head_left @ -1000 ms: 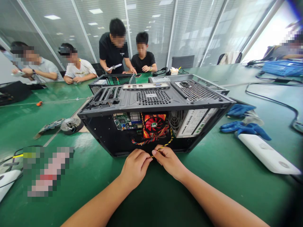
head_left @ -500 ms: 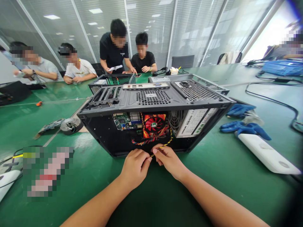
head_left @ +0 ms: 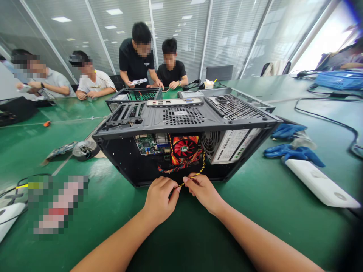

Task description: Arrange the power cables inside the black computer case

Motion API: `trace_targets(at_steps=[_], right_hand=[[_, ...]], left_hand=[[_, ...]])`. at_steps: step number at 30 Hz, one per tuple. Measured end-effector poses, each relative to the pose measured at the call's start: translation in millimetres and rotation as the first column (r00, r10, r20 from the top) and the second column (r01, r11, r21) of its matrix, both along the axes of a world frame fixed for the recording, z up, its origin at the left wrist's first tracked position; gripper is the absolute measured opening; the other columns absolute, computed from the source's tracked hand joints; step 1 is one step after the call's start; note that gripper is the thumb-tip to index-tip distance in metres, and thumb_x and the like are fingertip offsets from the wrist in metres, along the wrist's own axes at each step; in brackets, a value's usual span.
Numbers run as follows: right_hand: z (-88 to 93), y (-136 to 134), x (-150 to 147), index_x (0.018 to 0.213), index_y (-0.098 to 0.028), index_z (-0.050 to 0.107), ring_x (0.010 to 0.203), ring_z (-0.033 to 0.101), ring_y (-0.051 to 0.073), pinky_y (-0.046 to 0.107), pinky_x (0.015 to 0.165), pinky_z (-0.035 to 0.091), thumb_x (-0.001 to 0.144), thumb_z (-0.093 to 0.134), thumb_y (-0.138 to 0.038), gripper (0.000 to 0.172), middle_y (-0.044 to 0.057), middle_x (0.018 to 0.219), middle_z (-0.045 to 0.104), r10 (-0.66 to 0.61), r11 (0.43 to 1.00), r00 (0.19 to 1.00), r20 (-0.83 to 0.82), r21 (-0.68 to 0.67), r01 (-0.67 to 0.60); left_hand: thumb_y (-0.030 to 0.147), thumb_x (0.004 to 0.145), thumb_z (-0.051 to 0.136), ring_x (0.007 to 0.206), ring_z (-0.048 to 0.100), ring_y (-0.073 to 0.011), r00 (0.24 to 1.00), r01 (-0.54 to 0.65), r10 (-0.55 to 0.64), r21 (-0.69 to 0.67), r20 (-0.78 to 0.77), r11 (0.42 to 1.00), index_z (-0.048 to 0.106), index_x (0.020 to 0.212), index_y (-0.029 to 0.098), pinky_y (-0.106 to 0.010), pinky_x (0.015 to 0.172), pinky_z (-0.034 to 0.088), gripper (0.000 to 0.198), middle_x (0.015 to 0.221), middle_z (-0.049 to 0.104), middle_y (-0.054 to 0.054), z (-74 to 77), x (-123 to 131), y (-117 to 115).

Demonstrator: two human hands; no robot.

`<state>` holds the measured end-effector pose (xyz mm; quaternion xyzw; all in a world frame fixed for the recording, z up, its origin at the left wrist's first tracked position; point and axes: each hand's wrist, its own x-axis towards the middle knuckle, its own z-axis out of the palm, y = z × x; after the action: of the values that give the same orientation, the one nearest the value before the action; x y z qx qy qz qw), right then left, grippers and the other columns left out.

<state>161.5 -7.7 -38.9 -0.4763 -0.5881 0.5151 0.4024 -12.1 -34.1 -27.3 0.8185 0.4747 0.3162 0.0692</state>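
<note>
A black computer case (head_left: 181, 124) lies on the table in front of me, its open side facing me. Inside it are a motherboard (head_left: 147, 143), a CPU cooler fan with red blades (head_left: 185, 149) and a power supply (head_left: 232, 146). A twisted yellow-and-black cable (head_left: 203, 162) runs from inside the case out over its lower edge. My left hand (head_left: 162, 198) pinches this cable near its end, fingers closed. Close beside it, my right hand (head_left: 202, 190) is also closed on the cable. Bundled red and dark wires (head_left: 181, 166) hang below the fan.
Blue gloves (head_left: 295, 154) and a white oblong device (head_left: 320, 183) lie to the right on the green table (head_left: 119, 234). Loose parts (head_left: 85, 149) sit on the left. Another case (head_left: 136, 96) stands behind mine. Several people sit or stand across the table. A blue basket (head_left: 340, 80) is far right.
My left hand has shifted slightly left, and a little more of the yellow-and-black cable shows between my hands. The case stays in place.
</note>
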Motion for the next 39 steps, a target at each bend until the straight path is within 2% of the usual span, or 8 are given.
trace_targets(at_steps=[8,15,23,30,36,39], right_hand=[[3.6,1,1,0.055,-0.017,0.055,0.045,0.045,0.009,0.025,0.048,0.036,0.083,0.06,-0.049,0.043,-0.001,0.055,0.05,0.01,0.999,1.0,-0.002,-0.034,-0.01],[-1.6,3,2,0.057,-0.017,0.057,0.046,0.047,0.009,0.024,0.047,0.034,0.083,0.061,-0.047,0.04,-0.001,0.055,0.052,0.042,0.999,0.999,-0.016,-0.016,-0.042],[-0.9,1,2,0.054,-0.017,0.055,0.044,0.044,0.009,0.024,0.047,0.032,0.085,0.057,-0.044,0.041,-0.002,0.049,0.048,0.071,0.997,0.997,0.002,-0.041,-0.071],[6.7,0,0,0.059,-0.018,0.053,0.044,0.043,0.009,0.024,0.045,0.03,0.079,0.064,-0.043,0.034,-0.003,0.052,0.05,0.033,0.991,0.993,-0.111,-0.129,-0.047],[7.3,0,1,0.062,-0.018,0.052,0.044,0.042,0.008,0.025,0.046,0.029,0.078,0.063,-0.052,0.04,-0.003,0.052,0.049,0.007,0.986,0.981,-0.194,-0.161,-0.039],[7.1,0,1,0.061,-0.018,0.051,0.045,0.041,0.008,0.024,0.046,0.029,0.077,0.065,-0.051,0.04,-0.004,0.052,0.048,0.02,0.988,0.981,-0.194,-0.149,-0.049]], left_hand=[[0.021,0.089,0.052,0.073,0.056,-0.017,1.0,-0.003,0.002,-0.031,-0.015,1.0,0.06,0.08,0.019,-0.032,0.071,0.042,0.012,0.076,0.064,-0.003,1.7,1,1],[0.021,0.091,0.049,0.074,0.055,-0.0174,0.999,0.038,-0.039,-0.036,-0.025,0.999,0.061,0.081,0.019,-0.032,0.071,0.043,0.016,0.076,0.063,-0.004,3.4,1,1],[0.019,0.09,0.053,0.07,0.055,-0.0147,0.995,0.038,-0.024,-0.153,0.093,0.987,0.06,0.075,0.02,-0.028,0.066,0.042,0.016,0.071,0.063,0.0,6.5,2,2],[0.021,0.089,0.053,0.072,0.054,-0.0164,0.999,0.032,-0.03,-0.065,0.029,0.997,0.06,0.077,0.019,-0.031,0.069,0.042,0.014,0.073,0.062,-0.002,2.6,1,2],[0.022,0.09,0.051,0.072,0.054,-0.0165,0.999,0.041,-0.041,-0.014,-0.008,0.999,0.061,0.078,0.019,-0.031,0.069,0.043,0.017,0.073,0.062,-0.003,1.9,1,4],[0.022,0.091,0.05,0.072,0.054,-0.0166,0.999,0.04,-0.04,-0.011,-0.012,0.999,0.062,0.079,0.019,-0.031,0.068,0.043,0.017,0.073,0.062,-0.004,2.9,0,5]])
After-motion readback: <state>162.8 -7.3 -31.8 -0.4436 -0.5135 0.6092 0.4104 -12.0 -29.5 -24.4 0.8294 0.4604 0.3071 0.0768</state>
